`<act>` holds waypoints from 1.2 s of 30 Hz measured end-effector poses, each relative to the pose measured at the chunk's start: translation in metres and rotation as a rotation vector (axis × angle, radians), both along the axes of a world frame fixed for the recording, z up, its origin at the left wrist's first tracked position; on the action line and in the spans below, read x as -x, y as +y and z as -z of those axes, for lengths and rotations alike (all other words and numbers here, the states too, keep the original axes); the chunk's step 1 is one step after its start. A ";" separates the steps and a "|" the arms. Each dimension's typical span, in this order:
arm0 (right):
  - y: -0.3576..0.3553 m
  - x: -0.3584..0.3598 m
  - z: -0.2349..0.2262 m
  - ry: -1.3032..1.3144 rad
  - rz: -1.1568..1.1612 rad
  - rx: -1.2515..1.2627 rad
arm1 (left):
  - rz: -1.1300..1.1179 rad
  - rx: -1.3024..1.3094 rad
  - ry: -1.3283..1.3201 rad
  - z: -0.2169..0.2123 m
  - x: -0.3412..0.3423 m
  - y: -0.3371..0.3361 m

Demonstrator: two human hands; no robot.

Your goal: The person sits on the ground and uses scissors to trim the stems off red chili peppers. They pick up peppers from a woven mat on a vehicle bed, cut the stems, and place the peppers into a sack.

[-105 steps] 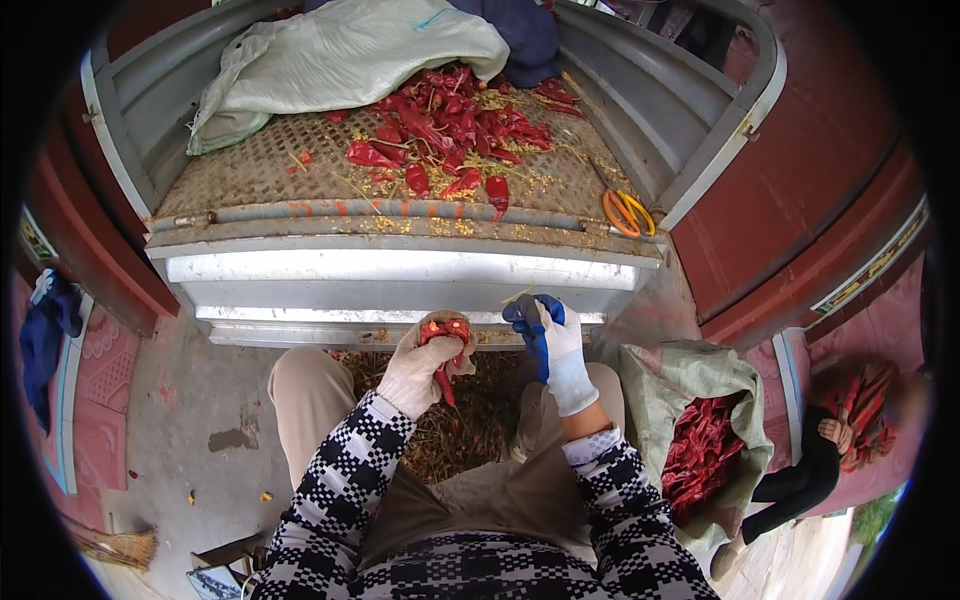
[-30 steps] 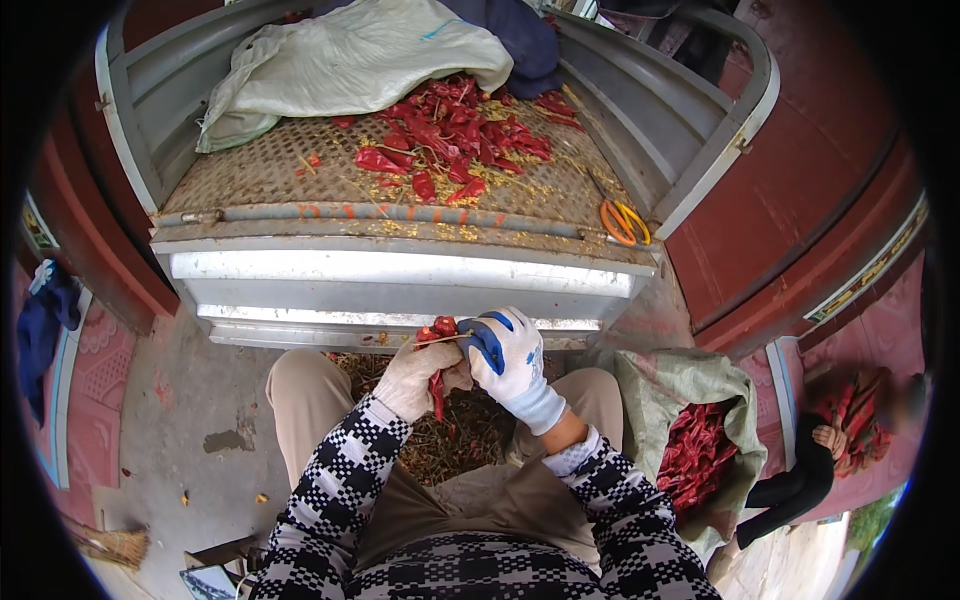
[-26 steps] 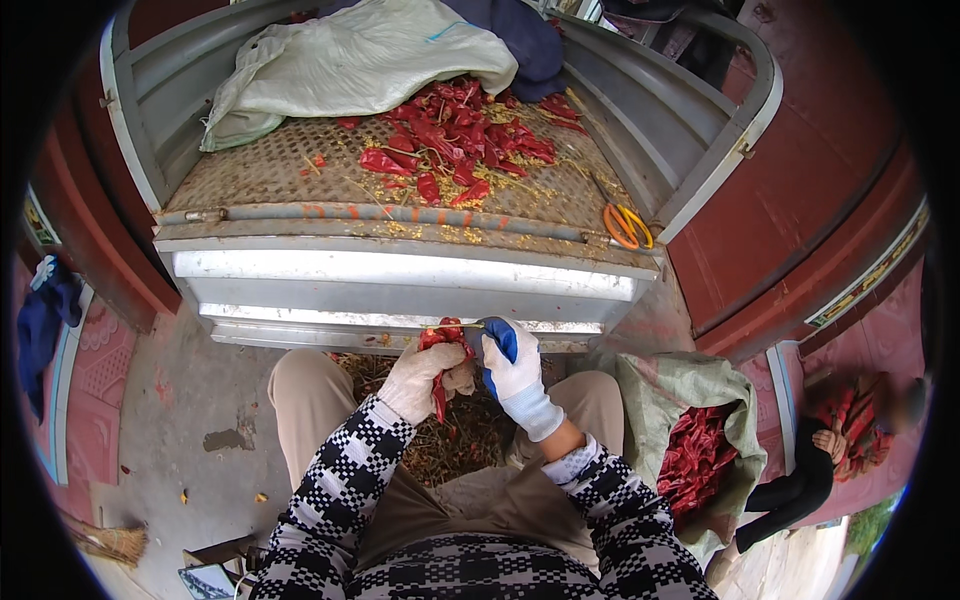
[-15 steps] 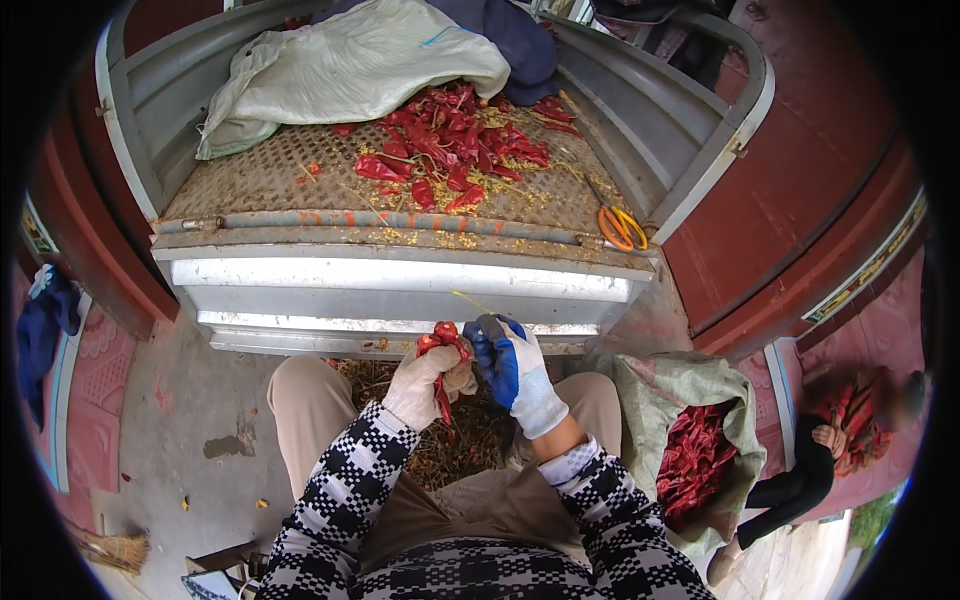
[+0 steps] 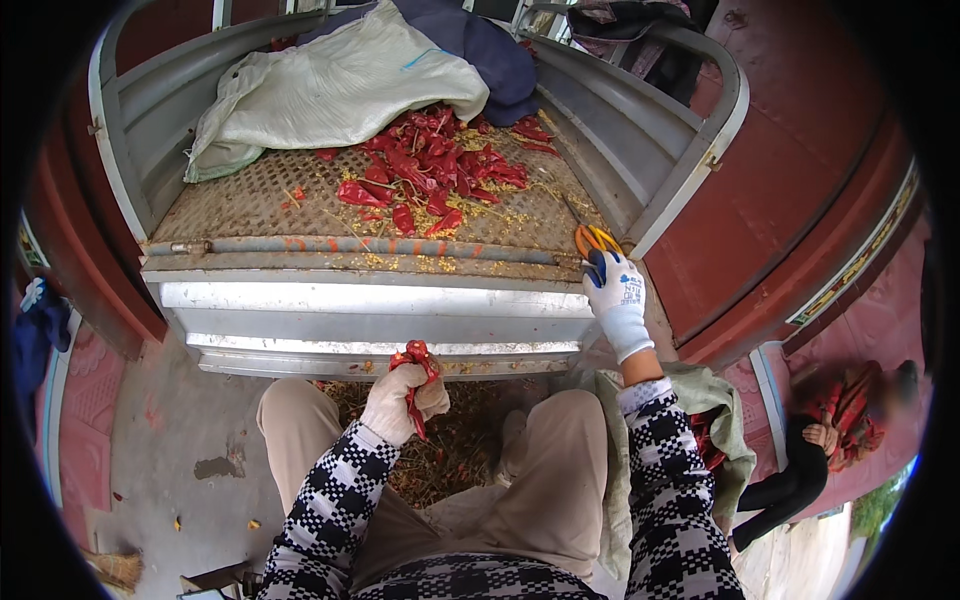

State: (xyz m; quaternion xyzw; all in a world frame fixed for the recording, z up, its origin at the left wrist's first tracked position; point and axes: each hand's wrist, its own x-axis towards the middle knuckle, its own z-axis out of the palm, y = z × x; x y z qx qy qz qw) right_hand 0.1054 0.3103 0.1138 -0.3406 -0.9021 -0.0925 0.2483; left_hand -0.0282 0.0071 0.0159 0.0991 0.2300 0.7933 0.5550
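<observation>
Left hand [image 5: 402,402] closed around red chilies [image 5: 414,362], right hand [image 5: 614,300] fingers curled onto orange-handled scissors [image 5: 592,240], grip extent unclear, on truck bed [image 5: 260,205].

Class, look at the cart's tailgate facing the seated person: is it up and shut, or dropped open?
Dropped open: the tailgate hangs below the bed's edge, above the knees.

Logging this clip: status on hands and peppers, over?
Left hand shut on red peppers over lap. Right hand on orange-handled scissors at truck bed edge. Nothing in the way.

Scissors [image 5: 592,240] blades hidden under right hand [image 5: 615,300]
</observation>
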 end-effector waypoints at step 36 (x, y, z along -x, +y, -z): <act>-0.193 -0.116 0.065 0.229 -0.589 1.902 | -0.041 -0.006 0.108 0.014 -0.007 -0.001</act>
